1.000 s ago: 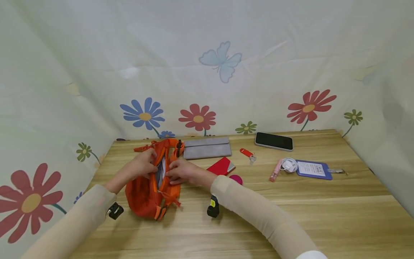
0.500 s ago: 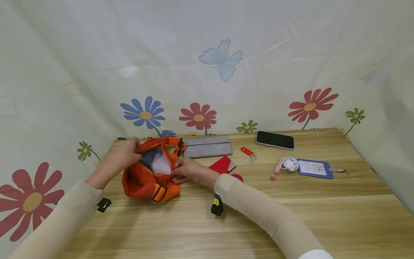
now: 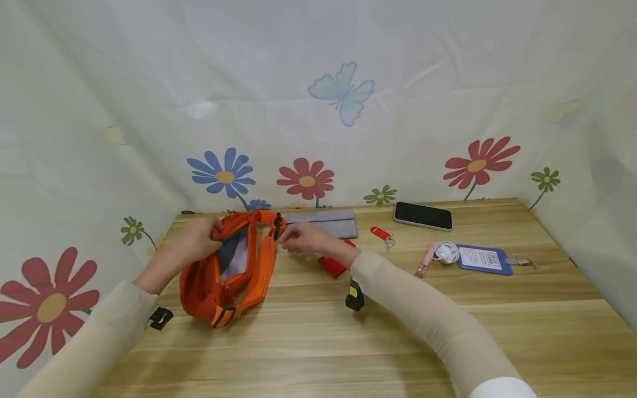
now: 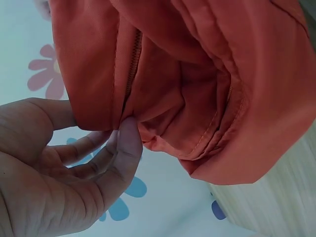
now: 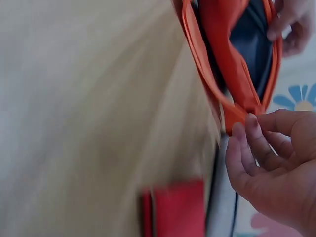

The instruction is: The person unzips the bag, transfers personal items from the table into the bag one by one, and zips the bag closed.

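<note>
The table [image 3: 298, 337] carries a bag [image 3: 199, 282], pouch [image 3: 340, 228], red case [image 3: 332, 267], key [image 3: 390, 242], phone [image 3: 423, 216], tube [image 3: 424, 263], cable [image 3: 446, 252] and badge [image 3: 484, 260].

Your left arm [image 3: 92, 342] slants inward to a left hand [image 3: 196, 241] pinching between thumb and fingers, while your right arm [image 3: 428, 315] reaches across, bringing the right hand [image 3: 312, 239], fingers loosely bent, near the left, well apart from touching it.

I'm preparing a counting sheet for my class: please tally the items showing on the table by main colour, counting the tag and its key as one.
Orange: 1 (bag)
Red: 2 (case, key tag with key)
Grey: 1 (flat wallet)
Black: 1 (phone)
Pink: 1 (tube)
White: 1 (coiled cable)
Blue: 1 (badge)
Total: 8
</note>
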Demonstrator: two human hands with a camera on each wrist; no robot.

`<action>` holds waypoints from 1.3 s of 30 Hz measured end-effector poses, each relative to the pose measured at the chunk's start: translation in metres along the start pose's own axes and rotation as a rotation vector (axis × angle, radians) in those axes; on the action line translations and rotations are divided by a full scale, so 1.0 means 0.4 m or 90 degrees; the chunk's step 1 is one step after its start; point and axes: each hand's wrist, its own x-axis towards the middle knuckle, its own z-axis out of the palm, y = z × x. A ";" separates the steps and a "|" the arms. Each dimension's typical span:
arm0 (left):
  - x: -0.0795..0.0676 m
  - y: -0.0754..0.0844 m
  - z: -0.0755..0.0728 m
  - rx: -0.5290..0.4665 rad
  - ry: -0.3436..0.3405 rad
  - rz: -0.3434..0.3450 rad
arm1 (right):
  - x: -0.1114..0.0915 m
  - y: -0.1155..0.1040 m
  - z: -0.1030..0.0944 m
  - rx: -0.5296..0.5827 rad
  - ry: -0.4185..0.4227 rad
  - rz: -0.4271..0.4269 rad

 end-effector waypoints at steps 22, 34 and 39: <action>0.015 0.006 0.031 0.017 -0.023 -0.011 | 0.020 0.098 -0.219 -0.470 0.061 0.029; 0.008 0.018 0.034 0.027 -0.034 -0.014 | 0.024 0.129 -0.227 -0.425 0.037 0.108; 0.005 0.018 0.032 0.031 -0.037 -0.012 | 0.034 0.130 -0.225 -0.435 0.042 0.124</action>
